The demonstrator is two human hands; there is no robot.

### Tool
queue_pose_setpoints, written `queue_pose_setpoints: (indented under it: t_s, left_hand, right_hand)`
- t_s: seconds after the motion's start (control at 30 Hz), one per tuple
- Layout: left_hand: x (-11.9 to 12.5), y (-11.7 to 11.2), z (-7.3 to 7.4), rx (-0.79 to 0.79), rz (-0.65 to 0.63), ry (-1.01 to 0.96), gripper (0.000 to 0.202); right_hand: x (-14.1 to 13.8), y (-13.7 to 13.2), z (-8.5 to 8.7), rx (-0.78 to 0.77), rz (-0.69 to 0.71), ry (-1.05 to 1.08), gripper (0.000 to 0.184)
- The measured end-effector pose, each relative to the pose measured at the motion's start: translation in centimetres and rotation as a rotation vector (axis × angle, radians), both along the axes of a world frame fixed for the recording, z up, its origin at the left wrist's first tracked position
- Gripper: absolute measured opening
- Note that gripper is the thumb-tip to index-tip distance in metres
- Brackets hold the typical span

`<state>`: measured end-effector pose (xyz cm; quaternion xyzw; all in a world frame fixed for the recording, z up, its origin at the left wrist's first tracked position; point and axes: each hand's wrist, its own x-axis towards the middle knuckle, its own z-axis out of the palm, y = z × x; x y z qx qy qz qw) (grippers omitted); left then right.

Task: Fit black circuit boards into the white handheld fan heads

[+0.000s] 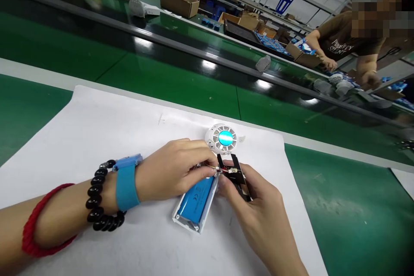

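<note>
My left hand [177, 168] is closed, with thumb and forefinger pinching thin wires [212, 167] near a small white connector. Between the fingers and thumb of my right hand [261, 209] is a black circuit board [238, 176], held tilted beside those wires. A white plug with red wire sits on the board's face. Below my left fingers a blue battery pack [195, 200] lies in an open white case [187, 226]; my left hand covers its upper end. Just beyond both hands is a round white fan head [213, 131] with a shiny blue centre.
White paper [139, 241] covers the green bench [349, 198]. Past the bench edge runs a dark green conveyor [181, 82] carrying a grey-white part [263, 64]. Across it a co-worker [346, 39] handles parts near cardboard boxes [179, 3] and a black tray [241, 34].
</note>
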<state>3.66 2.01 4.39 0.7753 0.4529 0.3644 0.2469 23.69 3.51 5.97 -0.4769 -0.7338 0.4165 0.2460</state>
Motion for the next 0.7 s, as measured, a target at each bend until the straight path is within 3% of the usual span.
queue_pose_setpoints:
  t_s: [0.17, 0.33, 0.43, 0.7]
  left_hand:
    - [-0.1, 0.0, -0.2, 0.015, -0.005, 0.009, 0.013]
    - [-0.1, -0.1, -0.3, 0.005, -0.004, 0.023, 0.013]
    - [-0.1, -0.1, -0.2, 0.001, -0.004, 0.033, 0.013]
    - [0.3, -0.2, -0.3, 0.063, 0.080, 0.156, 0.013]
  right_hand:
    - [0.1, 0.3, -0.6, 0.233, 0.017, -0.106, 0.012]
    - [0.4, 0.6, -0.5, 0.310, 0.055, -0.166, 0.015]
    - [0.5, 0.8, -0.3, 0.279, 0.067, -0.188, 0.021]
    - [-0.2, 1.0, 0.8, -0.019, 0.099, -0.105, 0.029]
